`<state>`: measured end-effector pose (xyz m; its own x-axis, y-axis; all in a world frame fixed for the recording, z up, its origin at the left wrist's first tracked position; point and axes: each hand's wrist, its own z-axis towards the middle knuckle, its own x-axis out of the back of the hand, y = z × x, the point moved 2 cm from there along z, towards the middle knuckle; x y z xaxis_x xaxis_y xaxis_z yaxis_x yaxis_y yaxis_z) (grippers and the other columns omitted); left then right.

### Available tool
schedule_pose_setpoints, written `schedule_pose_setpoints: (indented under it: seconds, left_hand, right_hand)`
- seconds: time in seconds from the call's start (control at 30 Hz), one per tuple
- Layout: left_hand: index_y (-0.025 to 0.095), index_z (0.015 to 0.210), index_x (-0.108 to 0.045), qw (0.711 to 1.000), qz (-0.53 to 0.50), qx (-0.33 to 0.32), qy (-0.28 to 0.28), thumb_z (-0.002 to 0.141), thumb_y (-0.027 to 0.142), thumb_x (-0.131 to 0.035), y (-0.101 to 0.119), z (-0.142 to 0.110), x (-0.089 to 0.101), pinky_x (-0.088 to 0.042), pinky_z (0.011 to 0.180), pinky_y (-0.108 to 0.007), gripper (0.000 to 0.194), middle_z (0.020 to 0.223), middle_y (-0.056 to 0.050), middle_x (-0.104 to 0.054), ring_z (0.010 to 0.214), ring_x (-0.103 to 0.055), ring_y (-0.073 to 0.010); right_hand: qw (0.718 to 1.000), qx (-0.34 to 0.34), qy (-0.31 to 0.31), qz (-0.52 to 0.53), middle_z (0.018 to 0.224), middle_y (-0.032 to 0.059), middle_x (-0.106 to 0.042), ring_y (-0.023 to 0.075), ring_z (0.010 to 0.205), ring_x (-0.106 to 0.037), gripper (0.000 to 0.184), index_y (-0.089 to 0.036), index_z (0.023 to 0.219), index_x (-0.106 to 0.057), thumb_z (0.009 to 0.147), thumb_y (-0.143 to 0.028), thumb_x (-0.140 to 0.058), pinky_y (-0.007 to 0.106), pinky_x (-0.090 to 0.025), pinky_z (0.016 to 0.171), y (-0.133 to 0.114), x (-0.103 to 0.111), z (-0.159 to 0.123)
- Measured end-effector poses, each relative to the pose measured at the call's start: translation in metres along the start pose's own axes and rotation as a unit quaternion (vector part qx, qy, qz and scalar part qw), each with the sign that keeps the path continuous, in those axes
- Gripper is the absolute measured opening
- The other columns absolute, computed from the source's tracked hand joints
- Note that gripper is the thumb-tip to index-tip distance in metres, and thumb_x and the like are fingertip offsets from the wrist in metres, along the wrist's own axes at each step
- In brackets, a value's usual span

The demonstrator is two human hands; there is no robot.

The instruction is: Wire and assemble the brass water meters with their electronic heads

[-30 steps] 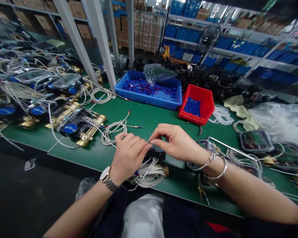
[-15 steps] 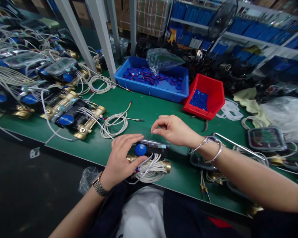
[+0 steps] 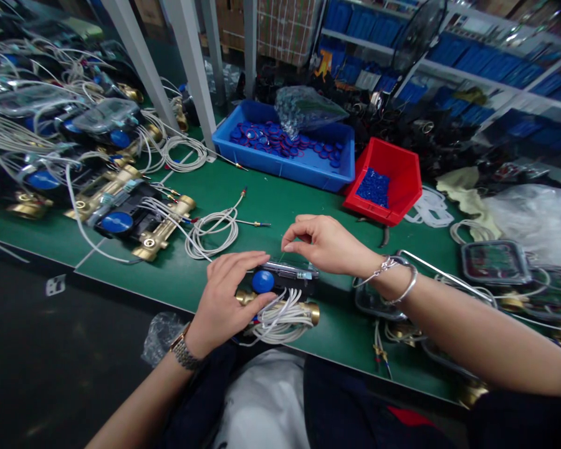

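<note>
In front of me on the green bench lies a water meter (image 3: pixel 288 282) with a black housing, a clear cover, a blue round cap and brass pipe ends. A bundle of pale cable (image 3: pixel 283 321) is coiled on its near side. My left hand (image 3: pixel 229 293) grips the meter's left end, fingers over the top and thumb near the cap. Just above the meter's far edge, my right hand (image 3: pixel 315 242) pinches a thin wire (image 3: pixel 281 256) between thumb and forefinger. The strand runs down toward the cover; where it ends I cannot make out.
A blue tray (image 3: pixel 280 171) of blue discs and a plastic bag stands behind, beside a red bin (image 3: pixel 399 187) of small blue parts. Several similar meters (image 3: pixel 135 218) with coiled cables crowd the left. More clear-covered units (image 3: pixel 495 262) lie right, near a plastic bag (image 3: pixel 533 218).
My hands were together over the meter; they have since parted. My left hand came down onto the meter's left end, uncovering the blue cap. My right hand keeps its pinch on the wire.
</note>
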<state>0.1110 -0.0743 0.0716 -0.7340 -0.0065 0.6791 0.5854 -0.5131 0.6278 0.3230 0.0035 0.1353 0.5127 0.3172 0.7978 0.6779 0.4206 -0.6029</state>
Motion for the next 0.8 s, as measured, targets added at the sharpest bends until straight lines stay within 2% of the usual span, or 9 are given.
schedule_pose_setpoints:
  seconds: [0.27,0.63,0.8]
  left_hand:
    - [0.028,0.133,-0.057,1.0,-0.006,0.001,0.001,0.086,0.042,-0.077,-0.0008,-0.0004,-0.0002,-0.039,0.107,-0.045,0.053,0.134,-0.007,-0.066,0.125,-0.058,-0.0273]
    - [0.028,0.133,-0.058,1.0,-0.008,0.006,0.0,0.086,0.042,-0.078,0.0,0.0002,0.0,-0.04,0.107,-0.044,0.053,0.134,-0.006,-0.066,0.124,-0.059,-0.0268]
    - [0.028,0.133,-0.057,1.0,-0.008,0.005,0.001,0.086,0.042,-0.078,-0.0003,-0.0003,-0.0003,-0.04,0.106,-0.045,0.053,0.134,-0.006,-0.066,0.124,-0.058,-0.0267]
  right_hand:
    - [0.998,0.034,-0.041,0.013,0.08,0.0001,-0.063,0.013,0.075,-0.056,0.009,-0.018,0.086,-0.077,0.089,-0.013,-0.071,0.025,-0.036,0.069,-0.0059,-0.0016,-0.0014]
    - [0.997,0.053,-0.02,-0.042,0.079,-0.0002,-0.06,0.0134,0.073,-0.054,0.009,-0.019,0.087,-0.077,0.09,-0.016,-0.07,0.027,-0.033,0.066,-0.0017,0.0066,0.0039]
    - [0.999,0.044,-0.021,-0.017,0.079,-0.0005,-0.061,0.0128,0.072,-0.054,0.008,-0.019,0.087,-0.077,0.091,-0.017,-0.07,0.027,-0.033,0.067,-0.0015,0.0059,0.0046]
